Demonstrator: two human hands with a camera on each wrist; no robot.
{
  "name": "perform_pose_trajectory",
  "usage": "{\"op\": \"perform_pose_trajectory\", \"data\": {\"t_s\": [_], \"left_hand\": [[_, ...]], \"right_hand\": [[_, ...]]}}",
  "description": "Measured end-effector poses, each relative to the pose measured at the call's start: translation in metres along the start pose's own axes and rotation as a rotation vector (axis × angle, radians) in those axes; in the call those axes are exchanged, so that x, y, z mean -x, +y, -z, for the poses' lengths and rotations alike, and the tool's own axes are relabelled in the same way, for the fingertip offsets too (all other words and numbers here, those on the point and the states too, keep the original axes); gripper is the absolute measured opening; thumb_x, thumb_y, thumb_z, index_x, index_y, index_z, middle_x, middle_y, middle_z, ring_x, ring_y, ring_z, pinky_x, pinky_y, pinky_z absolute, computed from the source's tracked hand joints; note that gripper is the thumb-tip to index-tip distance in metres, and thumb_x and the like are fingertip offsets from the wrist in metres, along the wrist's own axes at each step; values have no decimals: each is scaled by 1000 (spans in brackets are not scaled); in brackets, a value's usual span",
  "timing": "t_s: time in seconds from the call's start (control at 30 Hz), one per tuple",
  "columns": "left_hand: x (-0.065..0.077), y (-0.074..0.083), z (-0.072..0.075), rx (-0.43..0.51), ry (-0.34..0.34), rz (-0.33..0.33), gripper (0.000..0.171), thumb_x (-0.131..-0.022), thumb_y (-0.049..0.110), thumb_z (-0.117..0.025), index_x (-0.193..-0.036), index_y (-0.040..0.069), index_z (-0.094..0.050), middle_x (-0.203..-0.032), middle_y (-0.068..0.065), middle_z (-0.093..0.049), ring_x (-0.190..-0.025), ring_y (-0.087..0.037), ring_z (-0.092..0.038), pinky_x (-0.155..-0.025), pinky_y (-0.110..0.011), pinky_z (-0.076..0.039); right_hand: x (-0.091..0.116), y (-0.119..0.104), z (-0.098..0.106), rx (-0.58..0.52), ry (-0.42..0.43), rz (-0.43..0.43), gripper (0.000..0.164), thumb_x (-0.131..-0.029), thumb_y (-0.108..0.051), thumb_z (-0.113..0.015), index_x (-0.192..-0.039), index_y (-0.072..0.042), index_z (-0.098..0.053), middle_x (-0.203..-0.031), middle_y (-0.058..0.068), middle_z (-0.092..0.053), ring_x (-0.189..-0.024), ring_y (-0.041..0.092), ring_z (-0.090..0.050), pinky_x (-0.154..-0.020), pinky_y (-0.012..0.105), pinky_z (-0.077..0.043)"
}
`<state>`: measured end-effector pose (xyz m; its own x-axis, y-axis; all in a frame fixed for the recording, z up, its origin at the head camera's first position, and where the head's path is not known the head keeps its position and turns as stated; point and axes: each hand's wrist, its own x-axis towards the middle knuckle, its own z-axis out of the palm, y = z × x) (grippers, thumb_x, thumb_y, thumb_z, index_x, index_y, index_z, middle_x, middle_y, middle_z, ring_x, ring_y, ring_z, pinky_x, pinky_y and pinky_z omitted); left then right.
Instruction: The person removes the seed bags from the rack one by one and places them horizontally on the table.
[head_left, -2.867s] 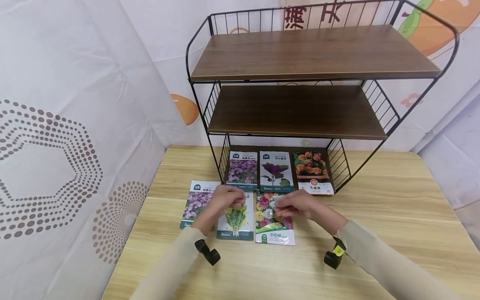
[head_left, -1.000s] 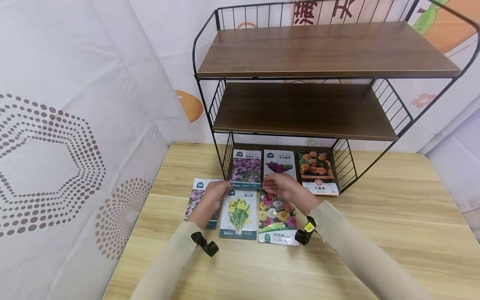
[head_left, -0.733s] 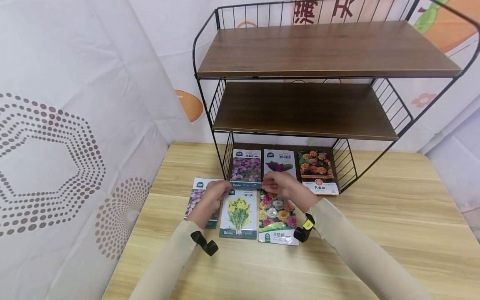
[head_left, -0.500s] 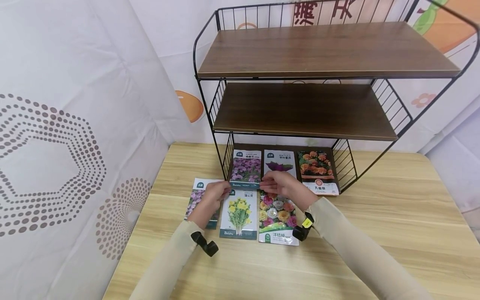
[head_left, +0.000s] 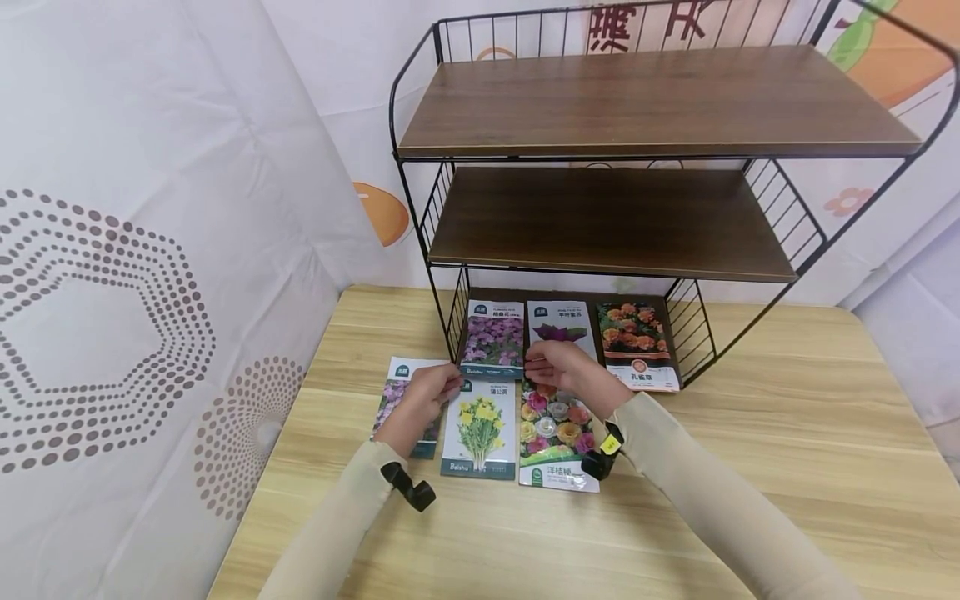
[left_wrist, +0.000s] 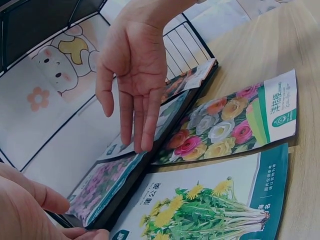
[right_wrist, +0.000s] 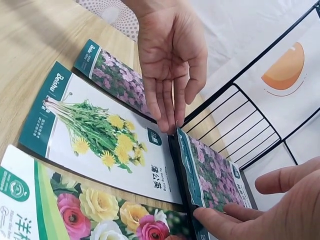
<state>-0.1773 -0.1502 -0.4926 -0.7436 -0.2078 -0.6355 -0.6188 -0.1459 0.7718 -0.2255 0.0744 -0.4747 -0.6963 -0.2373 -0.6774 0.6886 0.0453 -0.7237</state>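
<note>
In the head view a seed packet with purple flowers (head_left: 492,337) lies at the left end of the bottom shelf. My left hand (head_left: 429,390) is at its lower left corner, my right hand (head_left: 564,367) at its lower right corner. The right wrist view shows both hands with fingers extended at the packet's two sides, not wrapped round it. Below it on the table lie a dandelion packet (head_left: 478,433) and a packet of mixed-colour blooms (head_left: 558,442). Another purple-flower packet (head_left: 390,404) is partly hidden by my left hand.
A black wire rack with a brown top shelf (head_left: 645,100) and middle shelf (head_left: 611,221) overhangs the packets. The bottom shelf also bears a purple-leaf packet (head_left: 558,315), partly behind my right hand, and an orange-flower packet (head_left: 637,346). Patterned cloth (head_left: 247,142) hangs behind.
From over the two front packets, my hands have moved up to either side of the shelf's purple-flower packet. Over the last second they have barely moved. The head view has shifted slightly.
</note>
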Motion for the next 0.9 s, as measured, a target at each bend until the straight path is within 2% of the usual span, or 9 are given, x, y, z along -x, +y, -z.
{"op": "perform_pose_trajectory", "data": {"t_s": [0.13, 0.23, 0.37, 0.43, 0.53, 0.67, 0.8, 0.9], "left_hand": [[1, 1, 0, -6, -13, -3, 32, -94, 1, -58, -123, -11, -64, -98, -13, -66, -89, -18, -66, -81, -21, -58], [2, 2, 2, -19, -6, 11, 31, -95, 5, -61, -122, -8, -67, -100, -14, -72, -76, -12, -67, -75, -20, -57], [1, 1, 6, -7, 2, 28, 30, -96, 9, -66, -123, -5, -68, -102, -15, -77, -72, -9, -72, -81, -24, -63], [-1, 0, 8, 27, -2, 35, 31, -97, 8, -67, -124, -7, -66, -101, -16, -77, -80, -14, -76, -89, -28, -64], [-3, -1, 9, 78, -11, 49, 33, -97, 5, -68, -126, -9, -64, -97, -17, -77, -86, -18, -77, -93, -30, -62], [-4, -2, 10, 109, -37, 62, 34, -97, 3, -68, -128, -8, -63, -94, -16, -77, -79, -16, -76, -89, -31, -64], [-5, -2, 10, 135, -78, 68, 34, -96, -1, -67, -129, -9, -63, -91, -14, -76, -76, -15, -76, -84, -29, -65], [-5, -2, 10, 149, -103, 66, 36, -95, -4, -66, -130, -9, -62, -94, -15, -76, -81, -18, -76, -85, -29, -65]], "right_hand": [[3, -4, -4, -24, 3, -21, 49, -105, -11, -46, -148, 11, -41, -150, 30, -43, -138, 40, -48, -121, 39, -44], [4, -4, -4, -21, 12, -23, 48, -105, -11, -47, -147, 11, -43, -148, 30, -46, -137, 39, -50, -121, 39, -44], [4, -3, 0, 5, 20, -10, 47, -104, -11, -50, -145, 11, -46, -129, 24, -61, -110, 28, -66, -114, 36, -52], [4, -2, 3, 10, 18, 0, 45, -103, -10, -52, -143, 11, -48, -112, 17, -68, -94, 20, -69, -104, 32, -58], [4, 0, 6, -6, 10, 1, 40, -103, -8, -54, -137, 12, -53, -90, 9, -70, -77, 13, -69, -87, 26, -64], [3, 2, 9, -25, 0, -14, 36, -102, -5, -58, -134, 10, -56, -79, 5, -67, -70, 12, -68, -76, 23, -65], [1, 4, 9, -28, -11, -27, 45, -100, 0, -59, -143, 10, -49, -81, 5, -65, -71, 13, -67, -76, 22, -65], [0, 6, 9, -22, -28, -31, 50, -101, 1, -57, -148, 9, -43, -82, 4, -64, -71, 12, -67, -76, 21, -65]]}}
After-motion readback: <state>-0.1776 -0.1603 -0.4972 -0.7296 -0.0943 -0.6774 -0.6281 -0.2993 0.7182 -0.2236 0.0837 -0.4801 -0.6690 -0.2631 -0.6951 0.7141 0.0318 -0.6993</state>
